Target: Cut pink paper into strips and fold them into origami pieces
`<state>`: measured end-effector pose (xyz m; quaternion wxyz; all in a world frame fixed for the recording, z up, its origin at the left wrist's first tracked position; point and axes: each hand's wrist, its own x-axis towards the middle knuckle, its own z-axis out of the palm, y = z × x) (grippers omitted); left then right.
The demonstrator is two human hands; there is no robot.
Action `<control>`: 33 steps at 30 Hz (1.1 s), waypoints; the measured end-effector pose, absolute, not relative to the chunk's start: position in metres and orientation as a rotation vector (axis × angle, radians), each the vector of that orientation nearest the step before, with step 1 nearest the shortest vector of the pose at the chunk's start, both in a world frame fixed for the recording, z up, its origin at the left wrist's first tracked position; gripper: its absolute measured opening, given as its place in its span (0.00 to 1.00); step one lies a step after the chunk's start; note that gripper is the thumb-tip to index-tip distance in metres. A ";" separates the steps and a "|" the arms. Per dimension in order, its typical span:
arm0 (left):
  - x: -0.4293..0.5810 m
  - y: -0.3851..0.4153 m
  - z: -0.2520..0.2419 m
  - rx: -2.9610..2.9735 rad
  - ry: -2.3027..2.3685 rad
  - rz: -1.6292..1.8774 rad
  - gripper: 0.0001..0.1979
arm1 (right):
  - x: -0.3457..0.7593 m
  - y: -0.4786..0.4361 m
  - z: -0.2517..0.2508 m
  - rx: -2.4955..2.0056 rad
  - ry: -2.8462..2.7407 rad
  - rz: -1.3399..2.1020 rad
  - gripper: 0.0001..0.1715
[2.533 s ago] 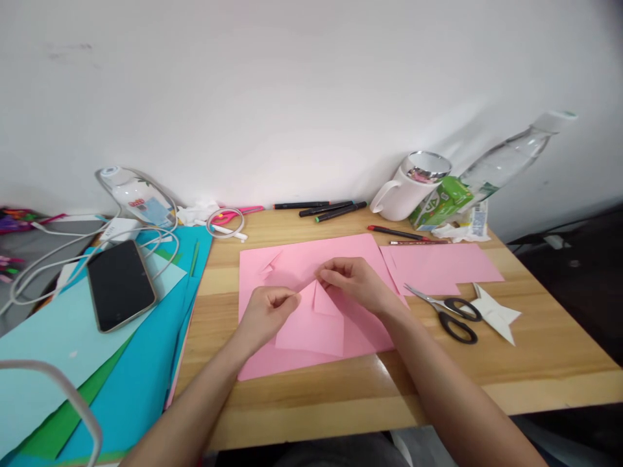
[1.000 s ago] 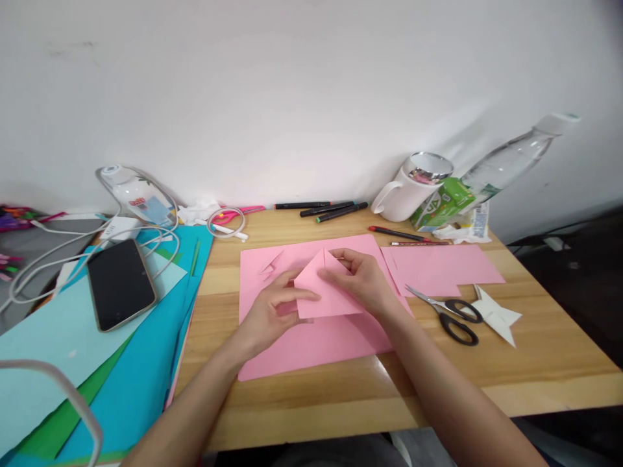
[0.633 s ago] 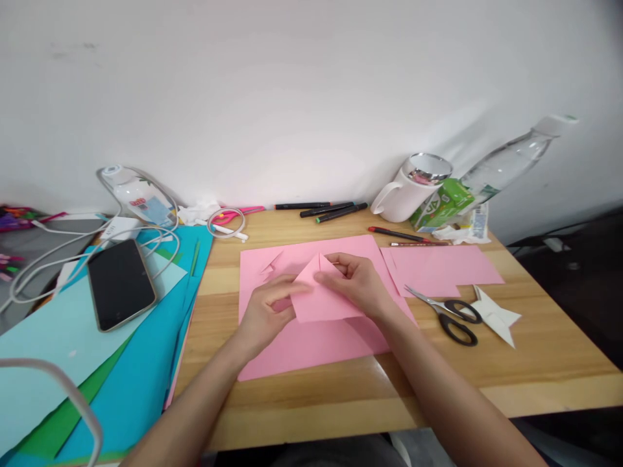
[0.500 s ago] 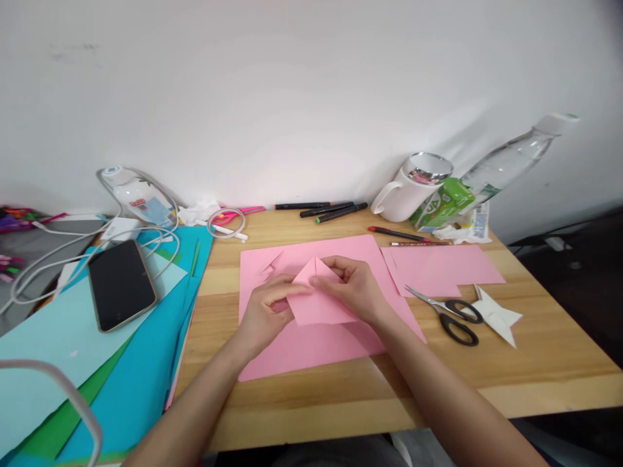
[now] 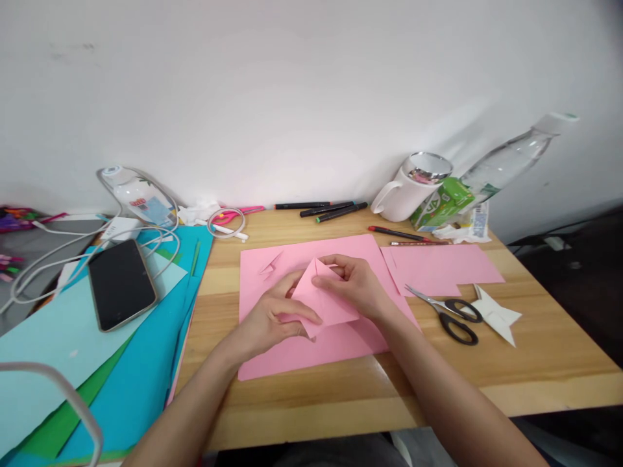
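A folded sheet of pink paper (image 5: pixel 325 303) with a pointed top and a centre crease is held up between both hands. My left hand (image 5: pixel 277 318) grips its left side and lower left corner, thumb beneath and a finger across the front. With the thumb on the front near the tip, my right hand (image 5: pixel 355 285) pinches the upper right edge; its other fingers are behind the paper. Under them lies a larger pink sheet (image 5: pixel 263 366), with a small folded pink piece (image 5: pixel 271 264) on its upper left part.
Right of the hands lie black-handled scissors (image 5: pixel 450 314), a white folded paper shape (image 5: pixel 496 316) and a pink offcut (image 5: pixel 442 269). Several markers (image 5: pixel 335 211), a white mug (image 5: pixel 402 194) and a bottle (image 5: pixel 511 159) stand or lie behind. Left are a phone (image 5: pixel 121 285) and coloured sheets (image 5: pixel 141 383).
My left hand has slid from the paper's upper left edge down to its lower left corner. The right hand keeps its pinch near the tip, almost unmoved.
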<state>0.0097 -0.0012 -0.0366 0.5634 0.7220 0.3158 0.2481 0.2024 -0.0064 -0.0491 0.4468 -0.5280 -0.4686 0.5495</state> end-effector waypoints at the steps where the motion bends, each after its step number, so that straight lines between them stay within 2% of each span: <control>1: 0.010 -0.001 -0.037 1.715 0.742 0.592 0.07 | 0.203 -0.006 -0.048 -1.299 -1.137 1.368 0.21; 6: 0.011 0.002 -0.039 1.798 0.793 0.753 0.02 | 0.205 -0.005 -0.046 -1.268 -1.080 1.439 0.22; 13: 0.021 0.000 -0.042 1.604 1.037 0.930 0.02 | 0.193 -0.009 -0.050 -1.198 -1.156 1.450 0.22; 15: 0.024 -0.002 -0.044 1.470 1.078 0.960 0.09 | 0.191 -0.010 -0.050 -1.218 -1.170 1.430 0.22; 18: 0.026 -0.003 -0.046 1.242 1.089 0.978 0.33 | 0.190 -0.010 -0.050 -1.248 -1.191 1.404 0.23; 20: 0.027 -0.003 -0.046 1.164 1.053 0.950 0.41 | 0.190 -0.010 -0.049 -1.264 -1.203 1.392 0.23; 33: 0.027 -0.002 -0.049 1.256 1.088 0.897 0.48 | 0.189 -0.011 -0.044 -1.337 -1.406 1.233 0.16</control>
